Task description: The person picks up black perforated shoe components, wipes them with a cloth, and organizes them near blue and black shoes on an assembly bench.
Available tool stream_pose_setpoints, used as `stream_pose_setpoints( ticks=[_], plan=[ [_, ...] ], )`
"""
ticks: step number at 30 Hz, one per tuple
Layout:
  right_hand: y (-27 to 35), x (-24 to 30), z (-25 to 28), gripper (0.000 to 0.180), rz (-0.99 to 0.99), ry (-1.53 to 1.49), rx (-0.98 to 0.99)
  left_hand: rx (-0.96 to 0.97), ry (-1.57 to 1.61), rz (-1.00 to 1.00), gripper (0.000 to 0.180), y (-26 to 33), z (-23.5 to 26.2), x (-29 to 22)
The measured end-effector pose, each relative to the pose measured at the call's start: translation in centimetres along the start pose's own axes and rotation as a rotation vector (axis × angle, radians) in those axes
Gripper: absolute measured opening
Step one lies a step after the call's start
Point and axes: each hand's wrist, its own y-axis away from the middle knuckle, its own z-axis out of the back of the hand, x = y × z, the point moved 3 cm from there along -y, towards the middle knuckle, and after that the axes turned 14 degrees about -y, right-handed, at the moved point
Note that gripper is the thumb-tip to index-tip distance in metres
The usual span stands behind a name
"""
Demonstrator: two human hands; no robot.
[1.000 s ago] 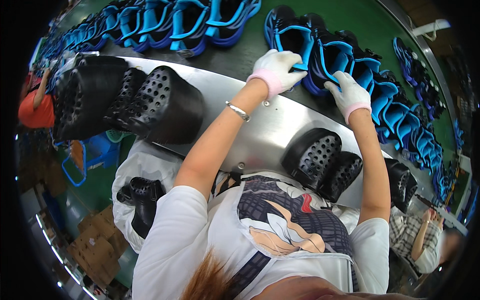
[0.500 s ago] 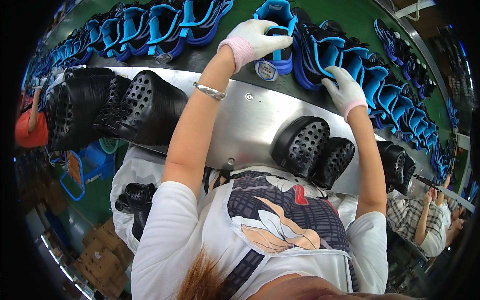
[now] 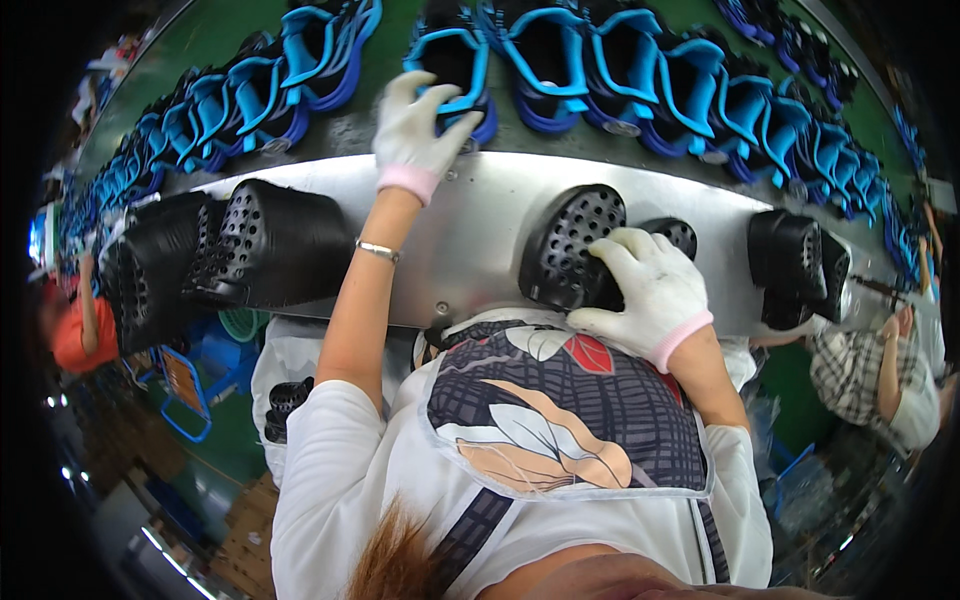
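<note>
Two gloved hands here, doing different things. Left hand [image 3: 418, 128] is stretched out to the far side, fingers spread over a black-and-blue sandal [image 3: 452, 68] on the green belt [image 3: 230, 30] — whether it's actually gripping is hard to tell, the glove covers the contact. Right hand [image 3: 643, 289] lies on a black perforated clog [image 3: 572, 245] at the near edge of the steel shelf [image 3: 470, 235], fingers curled loosely over it; a second clog behind it is mostly hidden. Stack of black clogs [image 3: 240, 250] sits left, another pair [image 3: 795, 265] right. Bare steel stays open between the arms — the far sandal row is cut off at the top.
</note>
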Motion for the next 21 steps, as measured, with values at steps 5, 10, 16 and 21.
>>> stream_pose_setpoints(
  ticks=[5, 10, 16, 21],
  plan=[
    [0.6, -0.8, -1.1, 0.058, 0.061, -0.087, 0.020, 0.182, 0.138, 0.258, 0.042, 0.3, -1.3, 0.5],
    [1.1, -1.3, -2.2, 0.056, 0.136, -0.121, -0.042, 0.346, 0.182, 0.202, 0.035, -1.7, -2.2, -1.3],
    [0.7, -1.6, -3.9, 0.037, 0.274, -0.205, -0.139, 0.312, 0.096, 0.107, 0.036, -2.8, -2.6, -3.1],
    [0.9, -1.7, -4.8, 0.029, 0.365, -0.266, -0.174, 0.323, 0.072, 0.104, 0.038, -4.6, -2.8, -5.9]
  ],
)
